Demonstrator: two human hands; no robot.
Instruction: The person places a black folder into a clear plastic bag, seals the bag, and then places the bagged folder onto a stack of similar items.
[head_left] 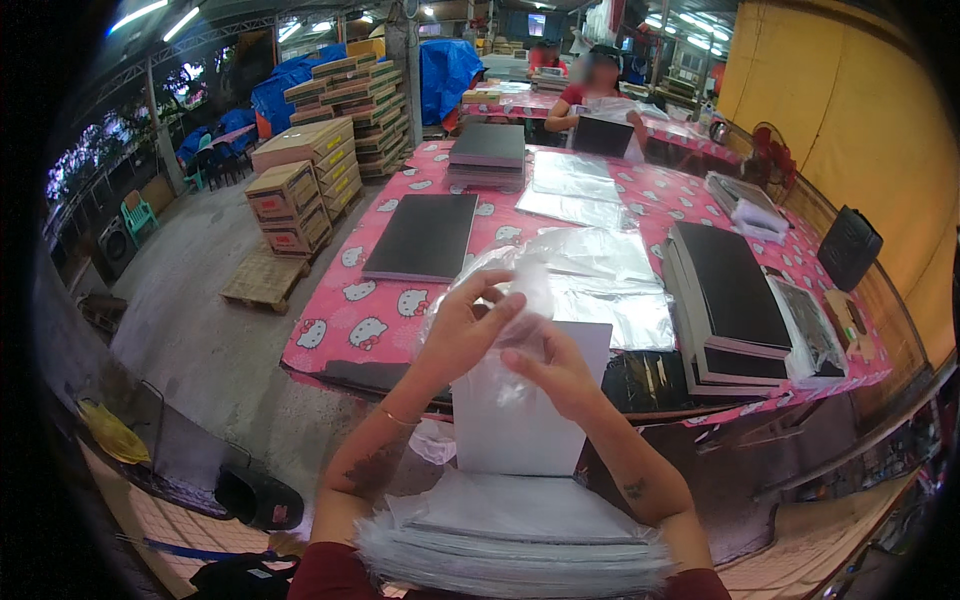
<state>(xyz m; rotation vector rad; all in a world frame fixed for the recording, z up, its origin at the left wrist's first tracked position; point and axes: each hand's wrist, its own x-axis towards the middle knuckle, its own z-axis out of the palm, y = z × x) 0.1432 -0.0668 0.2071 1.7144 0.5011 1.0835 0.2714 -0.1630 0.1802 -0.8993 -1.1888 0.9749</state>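
In front of me a thin clear plastic bag [533, 293] is bunched up between my two hands. My left hand [468, 318] has its fingers curled on the upper left of the film. Lower down and to the right, my right hand [560, 376] pinches the film, with the thumb showing. Behind and below the hands a pale flat board [520, 435] leans upright against the table's near edge. Across my lap lies a thick stack of clear plastic sleeves [520, 515]. More shiny plastic bags [605, 285] lie flat just beyond my hands.
The table wears a pink patterned cloth [335, 290]. On it are a black panel [425, 235], a tall stack of black panels [725, 280] at right and another stack [487, 150] farther off. Across the table a person [590, 95] handles a black panel. Boxes [290, 205] stand on pallets at left.
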